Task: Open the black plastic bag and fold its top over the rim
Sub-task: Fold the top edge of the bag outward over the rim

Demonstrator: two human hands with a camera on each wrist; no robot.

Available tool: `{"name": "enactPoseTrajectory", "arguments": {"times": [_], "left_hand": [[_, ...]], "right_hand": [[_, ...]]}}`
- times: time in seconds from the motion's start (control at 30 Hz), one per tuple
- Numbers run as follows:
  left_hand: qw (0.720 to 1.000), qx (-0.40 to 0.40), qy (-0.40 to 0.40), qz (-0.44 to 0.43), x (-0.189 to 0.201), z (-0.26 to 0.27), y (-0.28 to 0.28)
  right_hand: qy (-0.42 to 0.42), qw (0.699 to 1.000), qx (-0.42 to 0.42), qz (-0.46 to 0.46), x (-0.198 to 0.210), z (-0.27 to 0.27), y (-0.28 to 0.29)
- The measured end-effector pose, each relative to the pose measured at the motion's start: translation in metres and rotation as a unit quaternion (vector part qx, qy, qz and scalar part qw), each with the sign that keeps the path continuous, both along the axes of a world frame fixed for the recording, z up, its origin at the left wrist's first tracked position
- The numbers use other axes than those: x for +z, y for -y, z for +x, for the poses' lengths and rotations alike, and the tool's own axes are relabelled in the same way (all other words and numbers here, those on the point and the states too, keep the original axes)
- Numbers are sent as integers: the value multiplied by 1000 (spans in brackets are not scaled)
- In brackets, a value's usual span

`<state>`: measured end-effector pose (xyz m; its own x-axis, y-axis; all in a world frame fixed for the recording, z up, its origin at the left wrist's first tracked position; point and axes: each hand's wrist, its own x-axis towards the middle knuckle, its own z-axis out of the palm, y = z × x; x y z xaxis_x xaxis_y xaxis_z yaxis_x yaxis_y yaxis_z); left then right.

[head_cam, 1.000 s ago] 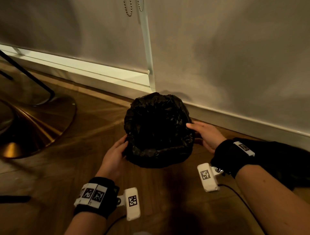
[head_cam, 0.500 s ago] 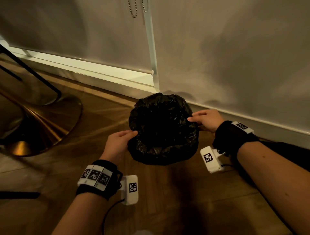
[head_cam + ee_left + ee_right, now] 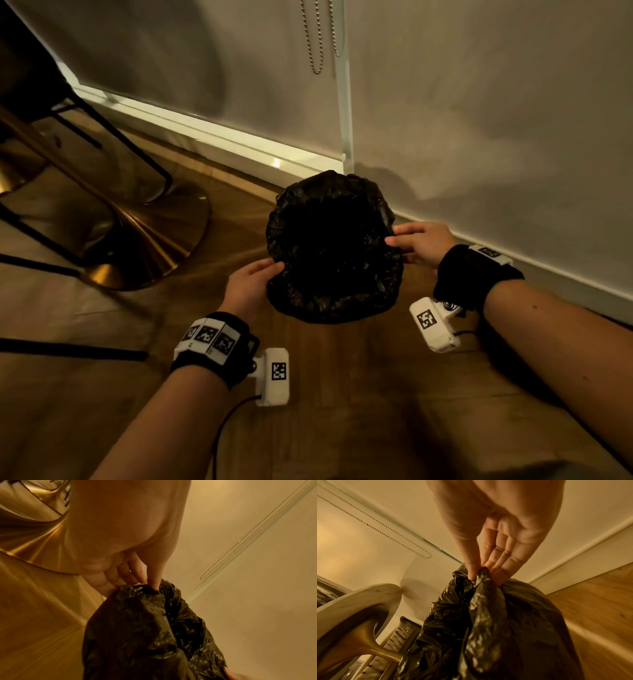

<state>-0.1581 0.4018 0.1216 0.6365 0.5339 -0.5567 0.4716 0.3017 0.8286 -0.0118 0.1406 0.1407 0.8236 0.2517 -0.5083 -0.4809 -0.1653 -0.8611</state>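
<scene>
A crinkled black plastic bag (image 3: 332,246) stands open on the wooden floor near the wall, its mouth dark and wide, its top draped outward all round; whatever it lines is hidden under the plastic. My left hand (image 3: 255,279) pinches the bag's left edge between thumb and fingers (image 3: 150,580). My right hand (image 3: 416,240) pinches a fold of the bag's right edge (image 3: 481,574). The bag (image 3: 145,635) fills the lower part of both wrist views (image 3: 488,628).
A white wall and skirting board (image 3: 212,130) run just behind the bag. A brass-coloured round table base (image 3: 144,233) and black chair legs (image 3: 113,137) stand to the left. A bead chain (image 3: 313,41) hangs above. Wooden floor (image 3: 342,394) lies in front.
Both hands have risen from the bag's sides to its top edge and now pinch the plastic. The view has tilted, so bag and hands sit lower and further right.
</scene>
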Motion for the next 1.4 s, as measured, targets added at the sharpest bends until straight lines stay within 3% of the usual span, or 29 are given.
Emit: {"name": "enactPoseTrajectory", "arguments": {"times": [0.3, 0.53, 0.7, 0.8, 1.17, 1.4], "left_hand": [[999, 13, -39, -7, 103, -29, -18], [994, -23, -103, -7, 215, -24, -45], [994, -32, -104, -10, 250, -5, -79], [993, -38, -112, -5, 237, 15, -108], [982, -116, -151, -6, 108, 107, -218], [977, -138, -160, -13, 35, 156, -248]], "right_hand": [[-66, 998, -1, -3, 76, -28, -19], [-87, 996, -26, -7, 168, -43, -40], [-96, 994, -52, -7, 198, -39, -73], [-95, 993, -61, -19, 187, -26, -101], [-130, 977, -171, -6, 72, 23, -203], [-139, 971, -195, -15, -5, 50, -232]]}}
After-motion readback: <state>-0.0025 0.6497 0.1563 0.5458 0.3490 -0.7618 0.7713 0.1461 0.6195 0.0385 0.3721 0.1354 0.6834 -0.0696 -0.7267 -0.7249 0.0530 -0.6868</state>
